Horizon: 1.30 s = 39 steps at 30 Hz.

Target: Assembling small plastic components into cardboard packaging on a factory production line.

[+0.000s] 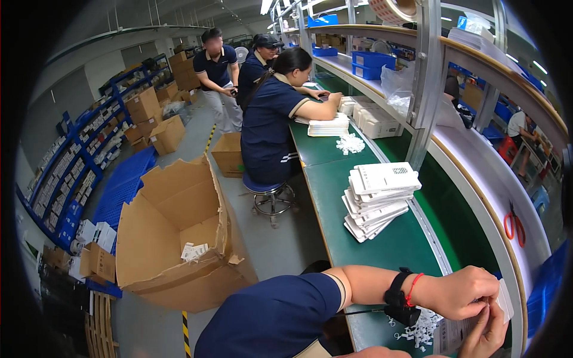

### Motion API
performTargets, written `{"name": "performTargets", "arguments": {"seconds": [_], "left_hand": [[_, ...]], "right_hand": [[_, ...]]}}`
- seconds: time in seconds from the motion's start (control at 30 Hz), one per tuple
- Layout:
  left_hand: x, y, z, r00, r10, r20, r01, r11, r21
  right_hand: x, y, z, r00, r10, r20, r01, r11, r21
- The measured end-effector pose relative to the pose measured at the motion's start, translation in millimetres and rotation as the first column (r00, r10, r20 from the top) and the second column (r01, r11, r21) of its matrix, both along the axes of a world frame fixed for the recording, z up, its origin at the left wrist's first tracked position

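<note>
- The long green work table [334, 179] runs from me far ahead, w/ a pale shelf on metal posts at its right side.
- A big open brown cardboard box [173, 238] stands on the floor at my left, some small white packs inside it.
- A co-worker in dark blue shirt [268, 125] sits on a round stool further along the table, two other persons stand behind.
- A tilted stack of flat white cartons [379, 200] lies on the table, well apart from my hands.
- My left hand [462, 292], black watch and red string on the wrist, is curled, fingers pressed on the top edge of a thin flat white pack [504, 301] at the table's near right end.
- My right hand [486, 337] comes from below, fingers pinching the same pack at its lower part; can't see the fingertips fully.
- Small white plastic bits [424, 331] lie in a heap just under my left wrist.
- Red-handled scissors [514, 227] rest on the shelf.
</note>
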<state>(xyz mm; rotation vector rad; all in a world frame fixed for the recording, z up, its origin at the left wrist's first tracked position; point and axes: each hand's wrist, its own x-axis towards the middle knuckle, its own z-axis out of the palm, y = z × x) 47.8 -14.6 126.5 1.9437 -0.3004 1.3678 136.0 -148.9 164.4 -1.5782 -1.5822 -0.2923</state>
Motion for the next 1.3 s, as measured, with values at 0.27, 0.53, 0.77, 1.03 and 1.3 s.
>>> {"name": "performTargets", "arguments": {"seconds": [0.27,0.53,0.77,1.03,1.3], "left_hand": [[-2,2,6,0.998,0.062,0.005,-0.062,0.995,0.075],[5,7,-4,0.999,0.004,-0.038,-0.003,1.000,0.009],[5,6,-4,0.997,0.073,-0.018,-0.073,0.997,0.036],[4,7,-3,0.994,0.106,0.015,-0.107,0.992,0.065],[5,9,-4,0.991,0.132,-0.001,-0.132,0.988,0.084]], "right_hand": [[13,1,-5,1.000,-0.008,0.027,0.007,0.999,0.048],[7,-3,1,0.996,-0.088,0.034,0.088,0.996,0.010],[7,-4,1,0.988,-0.131,0.079,0.130,0.991,0.019],[6,-2,-2,0.986,-0.155,0.066,0.155,0.988,0.018],[10,-2,-4,0.988,-0.149,0.041,0.149,0.989,-0.003]]}}
